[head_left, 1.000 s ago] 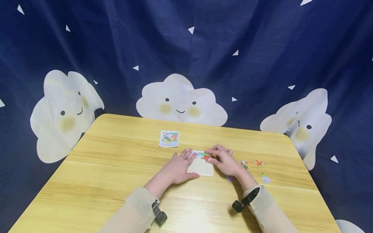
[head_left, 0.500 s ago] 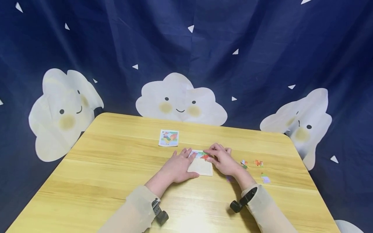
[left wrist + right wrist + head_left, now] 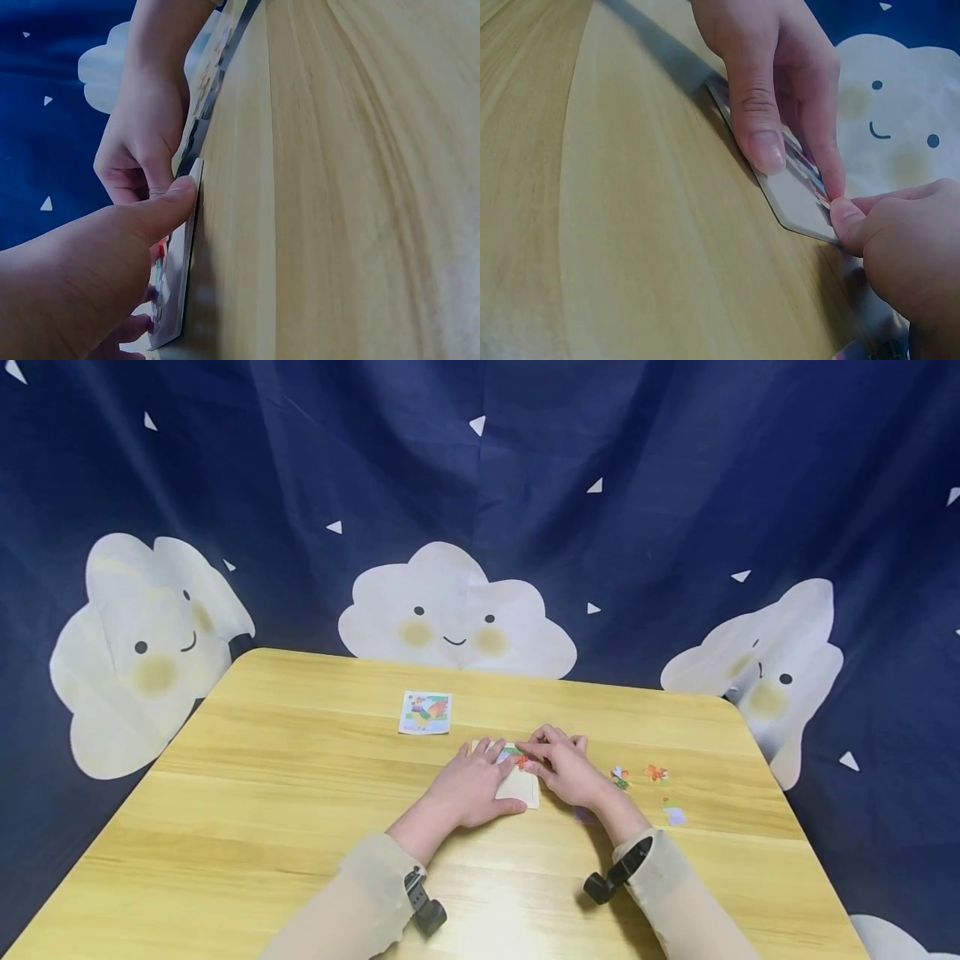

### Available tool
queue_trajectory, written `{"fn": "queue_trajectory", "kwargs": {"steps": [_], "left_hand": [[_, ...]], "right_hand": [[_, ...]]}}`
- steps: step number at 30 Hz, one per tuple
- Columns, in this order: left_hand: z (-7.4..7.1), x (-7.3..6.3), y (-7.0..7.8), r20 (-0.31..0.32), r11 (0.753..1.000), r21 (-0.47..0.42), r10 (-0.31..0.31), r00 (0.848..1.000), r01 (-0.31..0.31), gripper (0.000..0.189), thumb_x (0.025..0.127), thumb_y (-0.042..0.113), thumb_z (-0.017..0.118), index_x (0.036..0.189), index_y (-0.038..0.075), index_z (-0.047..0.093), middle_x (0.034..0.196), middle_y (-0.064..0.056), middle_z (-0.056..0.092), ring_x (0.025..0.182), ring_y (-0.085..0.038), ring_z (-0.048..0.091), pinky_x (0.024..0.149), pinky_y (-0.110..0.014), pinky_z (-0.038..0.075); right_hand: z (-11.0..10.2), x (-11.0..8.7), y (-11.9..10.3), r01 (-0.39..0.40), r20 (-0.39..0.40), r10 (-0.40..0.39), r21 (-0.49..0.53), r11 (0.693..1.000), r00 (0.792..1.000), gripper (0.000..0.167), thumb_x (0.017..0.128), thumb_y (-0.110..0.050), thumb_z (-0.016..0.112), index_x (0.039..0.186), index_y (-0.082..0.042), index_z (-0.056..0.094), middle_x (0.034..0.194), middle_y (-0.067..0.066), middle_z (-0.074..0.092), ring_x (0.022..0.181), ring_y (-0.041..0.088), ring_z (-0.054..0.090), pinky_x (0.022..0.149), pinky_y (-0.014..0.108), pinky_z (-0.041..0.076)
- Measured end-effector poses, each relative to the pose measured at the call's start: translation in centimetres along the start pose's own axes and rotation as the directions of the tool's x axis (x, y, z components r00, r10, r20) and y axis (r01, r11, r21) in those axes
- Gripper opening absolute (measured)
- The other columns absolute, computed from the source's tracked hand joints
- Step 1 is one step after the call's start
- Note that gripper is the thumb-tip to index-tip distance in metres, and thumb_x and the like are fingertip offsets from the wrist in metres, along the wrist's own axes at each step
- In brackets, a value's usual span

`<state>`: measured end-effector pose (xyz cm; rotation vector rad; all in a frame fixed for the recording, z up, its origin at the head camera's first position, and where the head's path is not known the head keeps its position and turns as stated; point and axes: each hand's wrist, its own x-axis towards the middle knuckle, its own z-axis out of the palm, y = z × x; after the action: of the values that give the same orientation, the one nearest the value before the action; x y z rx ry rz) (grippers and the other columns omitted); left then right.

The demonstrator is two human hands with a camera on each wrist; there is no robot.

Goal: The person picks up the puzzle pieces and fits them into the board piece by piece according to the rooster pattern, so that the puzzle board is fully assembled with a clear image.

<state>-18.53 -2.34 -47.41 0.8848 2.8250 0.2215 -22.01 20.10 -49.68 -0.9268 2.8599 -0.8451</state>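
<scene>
A white puzzle board (image 3: 517, 789) lies flat on the table, its far strip filled with coloured pieces. My left hand (image 3: 468, 781) rests across its left side with fingers spread and extended. In the left wrist view the thumb lies at the near edge of the board. At the far right corner my right hand (image 3: 566, 768) pinches a red and green puzzle piece (image 3: 522, 762) between thumb and index finger, low against the board. Left fingertips touch the area beside that piece. The fingers hide much of the assembled picture.
Beyond the board, to the left, lies a picture card (image 3: 425, 712) showing a colourful bird. Loose puzzle pieces lie right of the right hand: a green and blue one (image 3: 619, 777), an orange one (image 3: 657, 772), a lilac one (image 3: 674, 812) and a purple one (image 3: 582, 815).
My left hand has slid right over the board, its fingertips now close to the red piece. The right hand stays at the far right corner. The head view has shifted slightly.
</scene>
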Motion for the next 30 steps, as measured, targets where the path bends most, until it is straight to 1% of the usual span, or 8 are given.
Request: {"fn": "queue_trajectory", "kwargs": {"steps": [8, 13, 16, 19, 22, 26, 30], "left_hand": [[-0.03, 0.18, -0.1, 0.003, 1.0, -0.004, -0.006, 1.0, 0.006, 0.086, 0.1, 0.072, 0.053, 0.162, 0.014, 0.046, 0.17, -0.017, 0.032, 0.156, -0.038, 0.029, 0.123, -0.056, 0.029], [0.03, 0.35, -0.26, 0.007, 1.0, -0.004, -0.004, 1.0, 0.004, 0.085, 0.1, 0.072, 0.053, 0.163, 0.015, 0.045, 0.17, -0.017, 0.032, 0.156, -0.038, 0.029, 0.122, -0.057, 0.032], [-0.01, 0.43, -0.3, 0.017, 1.0, 0.006, -0.004, 1.0, 0.004, 0.085, 0.1, 0.073, 0.052, 0.164, 0.017, 0.044, 0.17, -0.017, 0.031, 0.156, -0.038, 0.029, 0.121, -0.057, 0.033], [-0.19, 0.47, -0.31, 0.027, 1.0, 0.017, -0.005, 1.0, 0.005, 0.085, 0.1, 0.073, 0.051, 0.165, 0.019, 0.042, 0.17, -0.017, 0.031, 0.156, -0.038, 0.029, 0.121, -0.057, 0.033], [-0.41, 0.5, -0.3, 0.034, 0.999, 0.034, -0.005, 0.999, 0.004, 0.084, 0.1, 0.074, 0.05, 0.165, 0.021, 0.041, 0.17, -0.017, 0.03, 0.156, -0.038, 0.029, 0.121, -0.057, 0.034], [-0.37, 0.33, -0.17, 0.042, 0.999, 0.05, 0.003, 0.999, -0.005, 0.084, 0.101, 0.074, 0.049, 0.165, 0.021, 0.041, 0.17, -0.017, 0.031, 0.156, -0.038, 0.03, 0.121, -0.057, 0.034], [-0.31, 0.14, 0.06, 0.04, 0.999, 0.041, 0.009, 0.999, -0.011, 0.084, 0.101, 0.073, 0.048, 0.166, 0.021, 0.04, 0.17, -0.018, 0.03, 0.156, -0.038, 0.029, 0.121, -0.057, 0.034]], "right_hand": [[-0.15, 0.08, -0.14, -0.002, -0.006, 0.002, -0.037, 0.999, 1.0, 0.037, 0.104, -0.017, 0.07, 0.139, -0.008, 0.071, 0.116, -0.002, 0.057, 0.107, 0.021, 0.053, 0.086, 0.049, 0.022], [-0.18, 0.07, 0.06, -0.01, -0.026, 0.009, -0.042, 0.999, 1.0, 0.036, 0.102, -0.02, 0.073, 0.137, -0.008, 0.073, 0.115, -0.003, 0.057, 0.102, 0.019, 0.053, 0.084, 0.047, 0.021], [-0.18, 0.11, 0.24, -0.016, -0.044, 0.015, -0.035, 0.999, 0.999, 0.034, 0.101, -0.022, 0.075, 0.133, -0.009, 0.076, 0.113, -0.004, 0.058, 0.098, 0.017, 0.053, 0.084, 0.047, 0.021], [-0.21, 0.22, 0.37, -0.017, -0.058, 0.016, -0.018, 1.0, 0.998, 0.031, 0.1, -0.023, 0.076, 0.128, -0.009, 0.078, 0.112, -0.004, 0.059, 0.094, 0.015, 0.052, 0.083, 0.047, 0.021], [-0.24, 0.4, 0.4, -0.019, -0.066, 0.019, 0.003, 1.0, 0.998, 0.028, 0.099, -0.023, 0.078, 0.123, -0.009, 0.081, 0.111, -0.004, 0.059, 0.093, 0.015, 0.052, 0.084, 0.047, 0.021], [-0.22, 0.32, 0.34, -0.036, -0.067, 0.04, 0.063, 0.997, 0.997, 0.024, 0.097, -0.02, 0.08, 0.117, -0.009, 0.083, 0.109, -0.003, 0.059, 0.093, 0.016, 0.052, 0.084, 0.048, 0.02], [-0.22, 0.1, 0.39, -0.053, -0.065, 0.06, 0.11, 0.993, 0.996, 0.022, 0.096, -0.018, 0.081, 0.115, -0.008, 0.084, 0.108, -0.003, 0.059, 0.092, 0.016, 0.051, 0.085, 0.049, 0.019]]}}
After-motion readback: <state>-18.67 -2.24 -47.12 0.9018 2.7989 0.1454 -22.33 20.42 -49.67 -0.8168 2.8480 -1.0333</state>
